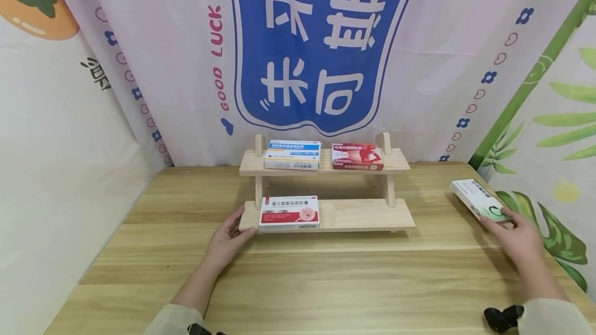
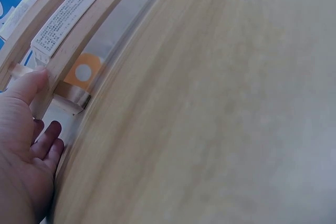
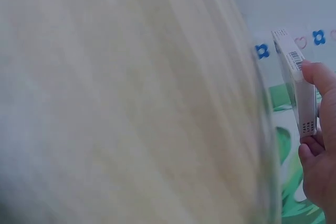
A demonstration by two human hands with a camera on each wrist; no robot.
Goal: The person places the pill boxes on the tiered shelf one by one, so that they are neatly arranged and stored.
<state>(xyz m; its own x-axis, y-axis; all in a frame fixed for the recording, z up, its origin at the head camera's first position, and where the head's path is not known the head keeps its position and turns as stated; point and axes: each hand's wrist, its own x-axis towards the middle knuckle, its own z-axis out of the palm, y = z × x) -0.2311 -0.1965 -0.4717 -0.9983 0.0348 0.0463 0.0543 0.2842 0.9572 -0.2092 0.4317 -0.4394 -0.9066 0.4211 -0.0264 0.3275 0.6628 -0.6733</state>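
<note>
At the left end of a two-tier wooden display stand (image 1: 368,215), my left hand (image 1: 225,242) grips the lower shelf, thumb at its front corner. Beside that thumb lies a red-and-white medicine box (image 1: 289,213) on the lower tier. My right hand (image 1: 519,237) holds a white-and-green medicine box (image 1: 478,199) by its near end, over the right side of the table. In the right wrist view the thumb presses one narrow side of this box (image 3: 305,103), with fingers behind it. In the left wrist view the fingers (image 2: 48,142) curl beneath the shelf end.
On the upper tier sit a blue-and-white medicine box (image 1: 292,154) and a red medicine box (image 1: 357,156). The stand is on a wood-grain table (image 1: 326,283), near its back edge. Printed curtains (image 1: 186,66) hang behind and along both sides.
</note>
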